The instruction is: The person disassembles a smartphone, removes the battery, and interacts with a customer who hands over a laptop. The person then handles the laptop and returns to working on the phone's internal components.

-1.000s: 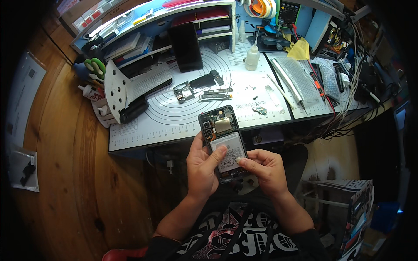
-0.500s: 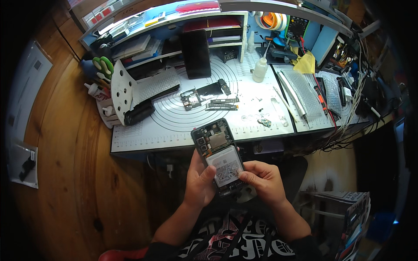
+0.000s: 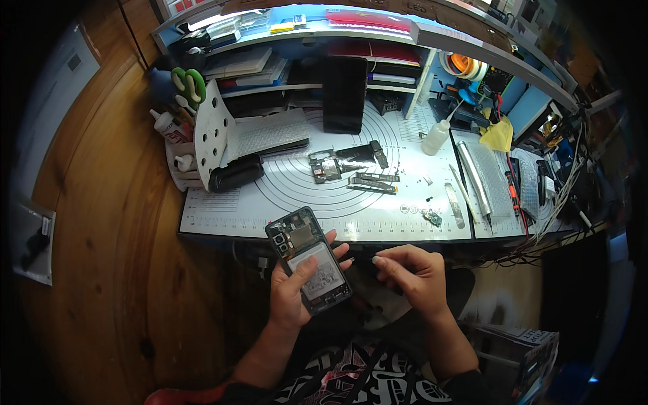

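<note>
A smartphone with its back off (image 3: 309,263), showing camera modules, board and battery, lies tilted in my left hand (image 3: 290,293), thumb over the battery and fingertips past its right edge. My right hand (image 3: 415,277) is apart from it, to the right, thumb and forefinger pinched; I cannot make out whether anything small is between them. Beyond both hands, on the white ringed mat (image 3: 250,219), are a dismantled phone board assembly (image 3: 327,165), flex cables (image 3: 371,185) and a small green part (image 3: 432,218).
A dark tablet (image 3: 344,94) stands before the shelves. Around the mat are a perforated tool holder (image 3: 209,135), black case (image 3: 235,174), dropper bottle (image 3: 435,140), silver tube (image 3: 472,179), bubble wrap (image 3: 270,131) and hanging cables (image 3: 563,189). A red seat (image 3: 172,396) shows below.
My right hand has come off the phone and closed to the right of it. My left hand has carried the phone left and tilted it further. The head view has shifted.
</note>
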Tool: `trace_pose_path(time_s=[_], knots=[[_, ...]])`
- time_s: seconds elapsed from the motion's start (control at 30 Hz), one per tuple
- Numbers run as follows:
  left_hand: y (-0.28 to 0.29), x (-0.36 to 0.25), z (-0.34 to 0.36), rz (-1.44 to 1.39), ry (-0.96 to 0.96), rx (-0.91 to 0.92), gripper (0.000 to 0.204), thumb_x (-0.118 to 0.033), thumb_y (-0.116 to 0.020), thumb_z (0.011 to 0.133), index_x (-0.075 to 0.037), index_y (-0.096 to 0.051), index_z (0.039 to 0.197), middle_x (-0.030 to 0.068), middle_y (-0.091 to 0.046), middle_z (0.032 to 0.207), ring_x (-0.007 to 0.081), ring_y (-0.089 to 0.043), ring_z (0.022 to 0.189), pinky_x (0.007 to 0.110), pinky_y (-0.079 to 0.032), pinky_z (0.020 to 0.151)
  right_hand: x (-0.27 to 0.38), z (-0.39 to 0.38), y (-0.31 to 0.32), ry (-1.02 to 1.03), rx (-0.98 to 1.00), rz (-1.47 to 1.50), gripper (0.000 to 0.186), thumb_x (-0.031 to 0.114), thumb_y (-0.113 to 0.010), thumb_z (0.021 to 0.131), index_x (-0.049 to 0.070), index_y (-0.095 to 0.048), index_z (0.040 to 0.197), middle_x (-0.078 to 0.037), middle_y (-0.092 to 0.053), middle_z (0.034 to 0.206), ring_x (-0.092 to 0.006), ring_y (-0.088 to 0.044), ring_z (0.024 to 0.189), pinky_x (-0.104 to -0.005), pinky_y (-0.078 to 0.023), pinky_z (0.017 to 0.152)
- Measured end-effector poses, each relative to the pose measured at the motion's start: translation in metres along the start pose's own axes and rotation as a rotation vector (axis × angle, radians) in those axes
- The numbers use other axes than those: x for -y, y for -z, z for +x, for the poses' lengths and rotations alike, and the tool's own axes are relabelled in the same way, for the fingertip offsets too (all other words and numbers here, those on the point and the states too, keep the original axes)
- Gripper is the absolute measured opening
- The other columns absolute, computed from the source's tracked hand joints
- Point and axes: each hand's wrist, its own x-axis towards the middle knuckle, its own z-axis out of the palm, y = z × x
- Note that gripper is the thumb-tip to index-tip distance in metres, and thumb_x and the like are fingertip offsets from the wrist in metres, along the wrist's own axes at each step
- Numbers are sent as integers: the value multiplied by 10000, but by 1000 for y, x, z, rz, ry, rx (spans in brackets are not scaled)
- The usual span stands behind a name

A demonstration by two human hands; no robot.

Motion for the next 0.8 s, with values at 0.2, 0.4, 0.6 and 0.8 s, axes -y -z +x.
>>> trace_pose_path(time_s=[0.2,0.4,0.6,0.8], knots=[[9,-4,4,-27,18,-44,438,-53,-493,1012,36,-402,1431,293,-457,1452,429,-547,1272,568,-511,1028,4,30,1,265,-146,-205,74,25,-727,887,-22,-741,944,-89,-730,800,-121,-678,704,-246,-511,642],[0,-15,7,-39,47,-38,446,-53,-477,1009,39,-384,1435,277,-467,1443,416,-563,1256,572,-531,1000,-1,102,25,504,-191,-620,93,67,-741,845,24,-737,927,-88,-644,849,-245,-604,829,-352,-476,753],[1,-14,12,-14,49,-20,465,-47,-470,991,32,-386,1442,275,-498,1404,428,-573,1237,606,-522,989,-9,144,30,515,-135,-701,138,112,-766,810,44,-746,928,-81,-608,896,-266,-554,904,-372,-442,824],[-3,-15,10,-9,62,-24,475,-30,-461,972,42,-395,1437,290,-504,1390,438,-570,1236,620,-512,993,-9,148,20,427,-107,-655,140,116,-793,786,41,-743,894,-83,-613,901,-273,-550,910,-371,-444,817]])
